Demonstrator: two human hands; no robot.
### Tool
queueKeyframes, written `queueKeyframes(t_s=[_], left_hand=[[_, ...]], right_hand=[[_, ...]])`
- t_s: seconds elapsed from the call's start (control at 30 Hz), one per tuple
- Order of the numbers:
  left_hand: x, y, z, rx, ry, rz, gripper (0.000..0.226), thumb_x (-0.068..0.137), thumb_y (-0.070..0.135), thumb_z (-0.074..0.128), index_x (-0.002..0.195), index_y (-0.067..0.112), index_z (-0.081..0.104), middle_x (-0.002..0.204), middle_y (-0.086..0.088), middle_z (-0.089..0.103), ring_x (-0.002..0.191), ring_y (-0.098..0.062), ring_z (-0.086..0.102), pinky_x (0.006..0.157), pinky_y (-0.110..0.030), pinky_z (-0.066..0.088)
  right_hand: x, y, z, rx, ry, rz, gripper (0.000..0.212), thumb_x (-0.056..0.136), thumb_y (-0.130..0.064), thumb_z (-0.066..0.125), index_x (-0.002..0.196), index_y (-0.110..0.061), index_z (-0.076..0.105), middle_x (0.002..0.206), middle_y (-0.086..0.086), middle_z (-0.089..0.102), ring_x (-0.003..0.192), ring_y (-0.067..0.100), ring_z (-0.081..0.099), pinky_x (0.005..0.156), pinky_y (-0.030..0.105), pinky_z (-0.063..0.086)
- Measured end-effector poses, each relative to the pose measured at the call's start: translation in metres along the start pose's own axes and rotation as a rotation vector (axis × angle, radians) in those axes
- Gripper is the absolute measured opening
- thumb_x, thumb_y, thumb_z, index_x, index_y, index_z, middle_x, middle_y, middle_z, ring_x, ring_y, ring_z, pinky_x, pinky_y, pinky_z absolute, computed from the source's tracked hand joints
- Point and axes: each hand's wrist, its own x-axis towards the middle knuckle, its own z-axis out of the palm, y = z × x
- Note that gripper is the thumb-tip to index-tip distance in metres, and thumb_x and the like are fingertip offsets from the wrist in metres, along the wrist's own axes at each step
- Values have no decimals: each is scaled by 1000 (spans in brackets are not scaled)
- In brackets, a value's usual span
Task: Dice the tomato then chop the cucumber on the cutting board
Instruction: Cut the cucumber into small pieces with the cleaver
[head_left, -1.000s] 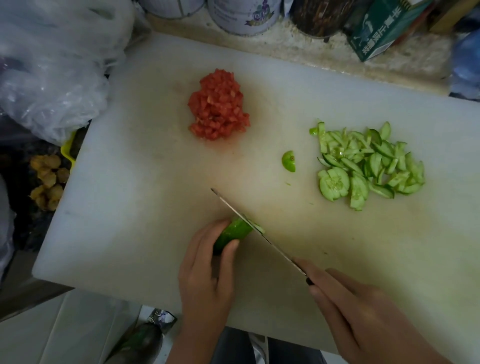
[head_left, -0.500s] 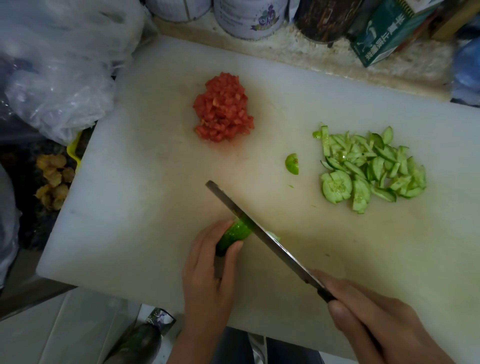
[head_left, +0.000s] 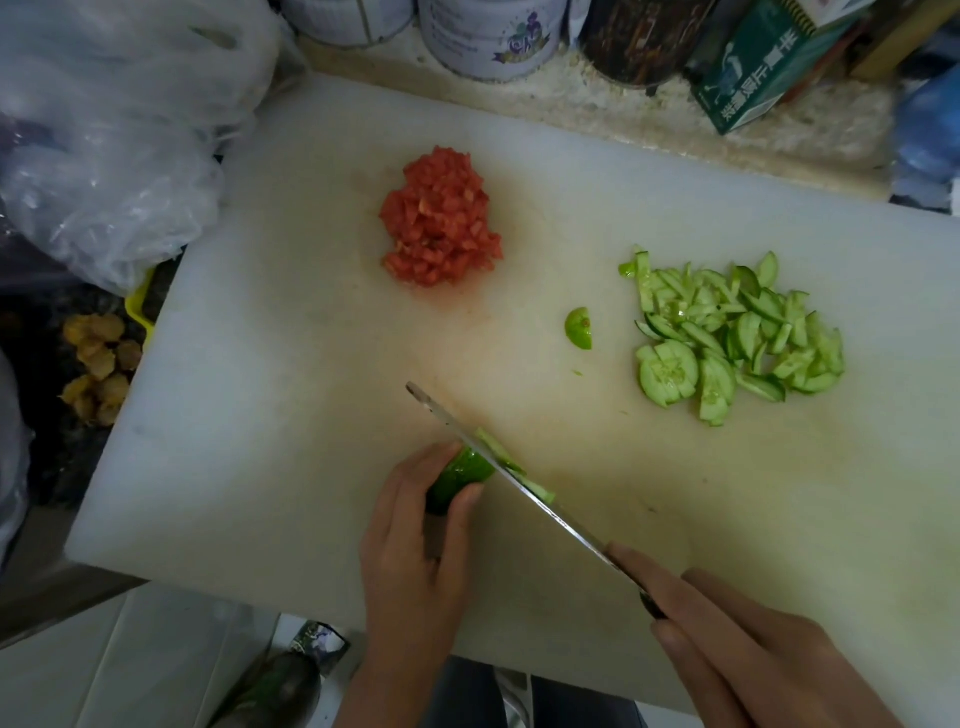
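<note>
The knife (head_left: 519, 483) is coming down again through the cucumber stub (head_left: 460, 475) at the near middle of the cutting board (head_left: 260, 415), leaving fresh slices (head_left: 501, 453) right of the blade. The left hand (head_left: 415, 540) is grasping the stub, the right hand (head_left: 753, 660) is gripping the handle. With the diced tomato (head_left: 441, 218) done, I judge little is remaining.

Diced tomato (head_left: 440, 218) behind knife (head_left: 498, 470) on cutting board (head_left: 260, 364), cucumber slices (head_left: 737, 338) right.

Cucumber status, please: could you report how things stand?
Left hand grips cucumber stub. Right hand holds knife, blade at stub. Diced tomato piled; nothing blocks the blade.
</note>
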Motion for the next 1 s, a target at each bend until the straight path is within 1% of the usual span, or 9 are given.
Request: queueKeyframes(t_s=[0.17, 0.27, 0.4, 0.43, 0.53, 0.63, 0.73, 0.9, 1.0], left_hand=[[0, -1, 2, 36, 18, 63, 26, 92, 22, 56, 111, 6, 65, 110, -3, 65, 104, -11, 61, 90, -14, 44], [-1, -4, 4, 57, 29, 150, 27, 92, 18, 57, 112, 2, 65, 113, -7, 64, 111, -9, 59, 96, -17, 44], [1, -5, 5, 58, 47, 125, 30, 94, 23, 55, 112, 1, 65, 113, -4, 63, 109, -3, 57, 97, -13, 41], [0, -5, 5, 54, 47, 119, 31, 95, 26, 54, 112, 2, 64, 112, -4, 63, 109, -2, 57, 97, -13, 41], [1, -3, 5, 34, 52, 108, 30, 94, 24, 55, 113, 3, 64, 112, -4, 63, 110, -1, 56, 96, -12, 41], [3, -1, 4, 27, 55, 114, 35, 97, 31, 51, 112, 2, 64, 112, -2, 62, 111, 7, 53, 96, -9, 40], [2, 0, 3, 18, 49, 100, 41, 99, 38, 48, 111, 2, 64, 112, -1, 63, 109, 4, 54, 95, -9, 40], [0, -2, 3, 16, 42, 62, 31, 93, 26, 54, 110, 3, 65, 110, -2, 64, 106, -5, 58, 92, -12, 43], [-1, -2, 3, 19, 41, 49, 30, 93, 26, 54, 110, 4, 65, 109, -2, 65, 104, -6, 59, 90, -12, 43]], right_hand=[[3, -1, 2, 75, -40, 27, 39, 103, -41, 25, 133, -30, 48, 74, -7, 54, 48, 9, 54, 43, 14, 41], [9, 5, 10, 128, -101, 53, 40, 103, -43, 26, 136, -30, 45, 81, -10, 55, 50, 9, 53, 43, 22, 44], [26, 14, 19, 245, -68, 8, 34, 103, -37, 32, 135, -32, 42, 86, -5, 59, 57, 12, 56, 48, 27, 46], [26, 13, 17, 279, -44, 1, 34, 102, -34, 34, 135, -31, 43, 87, -5, 59, 59, 10, 56, 51, 25, 47], [22, 3, -1, 329, 40, 22, 34, 99, -31, 39, 130, -31, 51, 90, -22, 56, 69, -6, 55, 61, 10, 44], [15, -7, -13, 259, 54, 14, 33, 101, -39, 35, 125, -33, 56, 89, -19, 59, 68, -6, 58, 61, 5, 44], [10, -6, -8, 242, 17, 14, 34, 102, -41, 31, 130, -37, 49, 83, -11, 60, 59, 0, 57, 56, 10, 46], [5, -2, -3, 165, 18, -1, 35, 102, -39, 30, 133, -34, 47, 79, -9, 56, 54, 5, 55, 51, 13, 46], [3, -2, 0, 90, 9, 10, 37, 103, -39, 28, 133, -32, 48, 75, -6, 54, 51, 9, 56, 49, 14, 43]])
